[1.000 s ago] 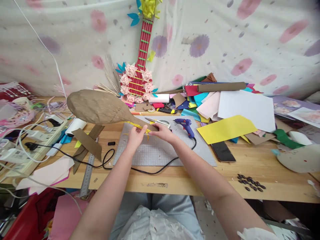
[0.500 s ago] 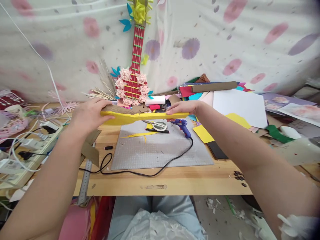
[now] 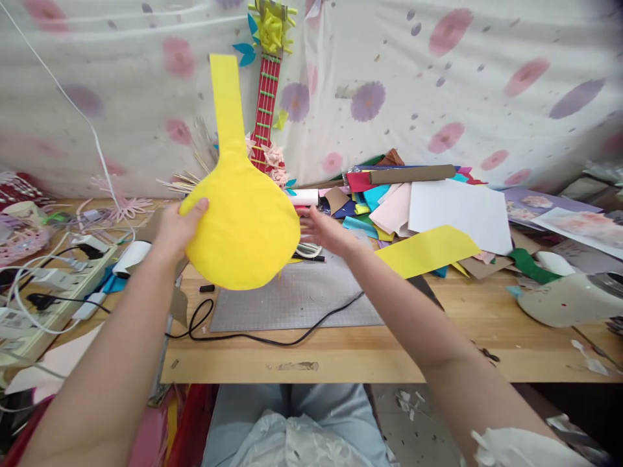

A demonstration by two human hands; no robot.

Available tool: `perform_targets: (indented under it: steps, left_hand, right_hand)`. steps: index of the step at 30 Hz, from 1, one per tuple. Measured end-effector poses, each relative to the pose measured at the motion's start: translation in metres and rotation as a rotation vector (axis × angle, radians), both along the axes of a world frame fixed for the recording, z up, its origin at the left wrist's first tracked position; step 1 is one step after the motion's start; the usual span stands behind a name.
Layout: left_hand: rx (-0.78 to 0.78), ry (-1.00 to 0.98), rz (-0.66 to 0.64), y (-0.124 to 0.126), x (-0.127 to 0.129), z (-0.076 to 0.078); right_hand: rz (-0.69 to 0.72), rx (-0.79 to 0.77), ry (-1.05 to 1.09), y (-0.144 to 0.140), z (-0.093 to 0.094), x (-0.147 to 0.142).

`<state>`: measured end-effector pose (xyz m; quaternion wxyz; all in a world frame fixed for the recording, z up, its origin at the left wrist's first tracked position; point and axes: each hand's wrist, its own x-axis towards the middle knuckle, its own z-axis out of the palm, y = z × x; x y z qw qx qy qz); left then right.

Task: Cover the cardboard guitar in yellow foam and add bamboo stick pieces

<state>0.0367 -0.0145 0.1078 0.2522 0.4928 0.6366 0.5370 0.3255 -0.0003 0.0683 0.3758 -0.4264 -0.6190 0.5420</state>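
Left hand fingers grip the upright yellow guitar-shaped cutout at its edge; right hand fingers spread open just beside it, above the desk.

Matt yellow paper cutout, wooden table

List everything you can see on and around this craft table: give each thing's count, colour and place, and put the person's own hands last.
guitar-shaped piece: one, yellow, held upright above the mat
cutting mat: one, grey, middle of the table
cable: one, black, across the mat's front edge
scissors: one pair, white-handled, behind the mat
paper guitar: one, red with pink flowers, leaning on the backdrop
paper sheets: a pile, mixed colours, back right
cardboard tube: one, brown, on the pile
power strip: one, white, left edge
table: one, wood
left hand: grips the yellow piece's left edge
right hand: open, beside its right edge
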Motion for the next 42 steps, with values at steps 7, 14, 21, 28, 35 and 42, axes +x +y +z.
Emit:
perform_targets:
  steps: [7, 14, 21, 28, 35, 42]
  left_hand:
    - [-0.140, -0.395, -0.064, -0.014, 0.042, -0.063]
    - [-0.297, -0.619, -0.138, -0.017, 0.046, -0.084]
    - [-0.247, -0.613, -0.104, -0.018, 0.045, -0.108]
    - [-0.285, -0.613, -0.094, -0.012, 0.047, -0.118]
    - [-0.325, -0.609, -0.036, -0.012, 0.048, -0.122]
    - [-0.246, -0.642, 0.013, -0.006, 0.045, -0.114]
  right_hand:
    - [-0.322, 0.019, -0.010, -0.012, -0.059, -0.031]
    - [-0.333, 0.013, 0.076, -0.017, -0.067, -0.020]
    - [-0.356, -0.080, -0.068, -0.004, -0.055, -0.009]
    - [-0.231, -0.215, 0.005, 0.026, -0.065, -0.011]
    - [-0.282, -0.282, -0.035, 0.024, -0.066, -0.007]
    - [-0.272, -0.001, -0.008, -0.006, -0.060, -0.011]
